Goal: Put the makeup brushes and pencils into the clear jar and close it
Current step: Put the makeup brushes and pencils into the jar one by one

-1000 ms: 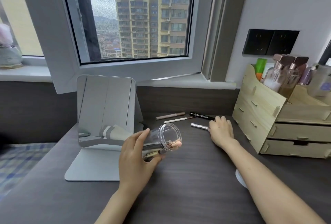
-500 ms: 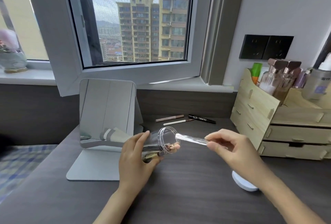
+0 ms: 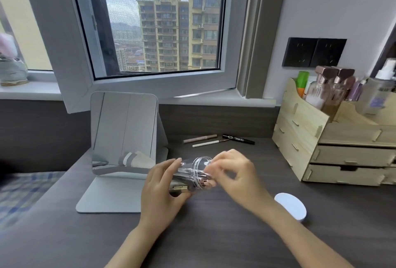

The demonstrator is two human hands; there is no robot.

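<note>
My left hand [image 3: 160, 192] grips the clear jar [image 3: 188, 173], which is tilted on its side with its open mouth facing right. Brushes lie inside it, their tips showing at the mouth. My right hand [image 3: 233, 173] is at the jar's mouth, fingers pinched on the end of a silver-handled brush [image 3: 198, 174] that reaches into the jar; motion blurs this spot. A brown pencil [image 3: 200, 138], a white pencil [image 3: 207, 143] and a black liner pen [image 3: 239, 139] lie on the desk behind. The round white lid [image 3: 290, 206] rests on the desk at the right.
A standing mirror [image 3: 123, 130] with a flat base is just left of the jar. A wooden drawer organizer [image 3: 321, 145] holding bottles fills the right side. The window sill and wall run along the back of the dark desk [image 3: 214, 235].
My right hand picked the silver-handled brush up from the desk near the organizer, carried it left, and now has it in the jar's mouth. The left hand kept holding the jar.
</note>
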